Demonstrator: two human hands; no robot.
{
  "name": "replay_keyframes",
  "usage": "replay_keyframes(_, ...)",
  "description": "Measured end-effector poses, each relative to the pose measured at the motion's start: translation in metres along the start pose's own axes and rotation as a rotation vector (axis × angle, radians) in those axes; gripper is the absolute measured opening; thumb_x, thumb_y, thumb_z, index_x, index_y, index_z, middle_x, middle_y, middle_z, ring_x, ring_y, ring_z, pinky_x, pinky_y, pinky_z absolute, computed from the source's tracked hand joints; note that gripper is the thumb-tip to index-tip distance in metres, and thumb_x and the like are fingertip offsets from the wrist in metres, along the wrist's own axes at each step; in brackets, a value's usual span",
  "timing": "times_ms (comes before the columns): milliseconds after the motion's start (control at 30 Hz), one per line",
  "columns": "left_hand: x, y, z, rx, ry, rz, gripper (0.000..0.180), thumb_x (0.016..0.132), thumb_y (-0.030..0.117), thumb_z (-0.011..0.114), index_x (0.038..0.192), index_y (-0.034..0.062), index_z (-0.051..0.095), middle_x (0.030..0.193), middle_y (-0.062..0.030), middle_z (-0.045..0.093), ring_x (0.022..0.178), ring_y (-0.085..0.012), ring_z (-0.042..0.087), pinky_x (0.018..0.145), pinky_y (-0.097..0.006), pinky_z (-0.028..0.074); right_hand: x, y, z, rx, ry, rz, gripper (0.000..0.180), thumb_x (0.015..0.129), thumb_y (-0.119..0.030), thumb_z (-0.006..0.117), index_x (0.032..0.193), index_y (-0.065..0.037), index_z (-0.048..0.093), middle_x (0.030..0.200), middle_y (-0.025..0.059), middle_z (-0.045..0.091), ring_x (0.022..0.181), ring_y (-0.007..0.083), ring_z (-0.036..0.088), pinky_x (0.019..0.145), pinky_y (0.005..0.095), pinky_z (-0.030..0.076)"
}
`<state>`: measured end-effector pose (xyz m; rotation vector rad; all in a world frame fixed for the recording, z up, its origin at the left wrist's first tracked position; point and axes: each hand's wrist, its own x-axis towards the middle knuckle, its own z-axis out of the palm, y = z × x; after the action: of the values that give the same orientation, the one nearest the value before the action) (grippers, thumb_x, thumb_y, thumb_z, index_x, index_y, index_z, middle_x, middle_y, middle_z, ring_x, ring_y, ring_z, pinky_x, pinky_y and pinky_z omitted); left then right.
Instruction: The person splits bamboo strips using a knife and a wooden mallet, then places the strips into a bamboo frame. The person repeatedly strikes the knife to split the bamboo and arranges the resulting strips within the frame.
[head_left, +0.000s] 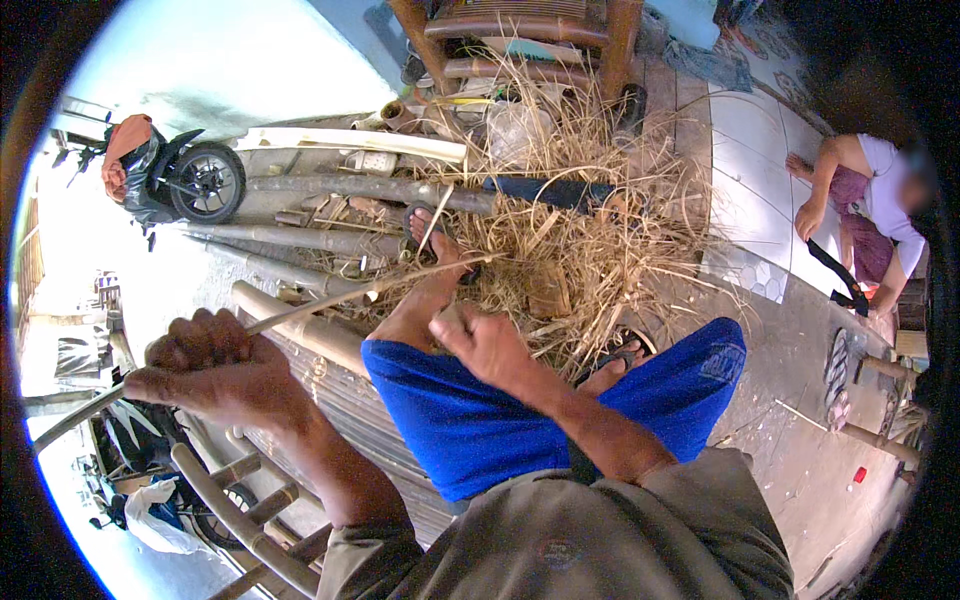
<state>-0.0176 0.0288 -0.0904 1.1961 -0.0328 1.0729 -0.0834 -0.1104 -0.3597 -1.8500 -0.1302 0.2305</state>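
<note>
long thin strip (325, 302), tan, gently curved

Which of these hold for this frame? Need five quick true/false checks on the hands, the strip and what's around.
1. The left hand grips a long, thin strip. True.
2. The right hand is spread flat. False: it is curled; whether it holds anything is unclear.
3. Straw-coloured shavings lie in a loose heap beyond the right hand. True.
4. The shorts are red. False: they are blue.
5. Another person is at the picture's right side. True.
</note>
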Motion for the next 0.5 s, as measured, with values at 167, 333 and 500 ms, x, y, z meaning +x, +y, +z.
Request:
replay_keyframes(167, 0.019, -0.011, -0.002, 0.076, 0.010, 0.016, 0.058, 0.100, 0.062, 0.039, 0.064, 0.0191, 0.025, 0.053, 0.0053, 0.019, 0.046, -0.0079, 0.014, 0.039, -0.026, 0.011, 0.021, 0.015, 0.004, -0.155, 0.202, 0.225, 0.056, 0.095, -0.053, 0.056, 0.111, 0.001, 0.059, 0.071, 0.0259, 0.065, 0.073, 0.0442, 0.067, 0.065, 0.0527, 0.054)
replay_keyframes(333, 0.036, -0.020, 0.004, 0.098, 0.086, -0.014, 0.058, 0.101, 0.062, 0.037, 0.064, 0.0189, 0.027, 0.054, 0.0060, 0.019, 0.046, -0.0075, 0.013, 0.040, -0.027, 0.011, 0.027, 0.033, 0.016, -0.025, 0.093, -0.214, 0.061, 0.095, -0.058, 0.051, 0.112, 0.001, 0.059, 0.074, 0.0239, 0.067, 0.071, 0.0435, 0.068, 0.065, 0.0526, 0.054)
replay_keyframes(500, 0.057, -0.033, -0.019, 0.119, -0.003, 0.009, 0.056, 0.103, 0.057, 0.038, 0.064, 0.0178, 0.030, 0.055, 0.0051, 0.020, 0.047, -0.0080, 0.013, 0.041, -0.027, 0.010, 0.062, 0.117, -0.003, -0.207, 0.124, 0.324, 0.060, 0.098, -0.056, 0.048, 0.098, 0.002, 0.061, 0.070, 0.0227, 0.062, 0.065, 0.0373, 0.062, 0.063, 0.0496, 0.051)
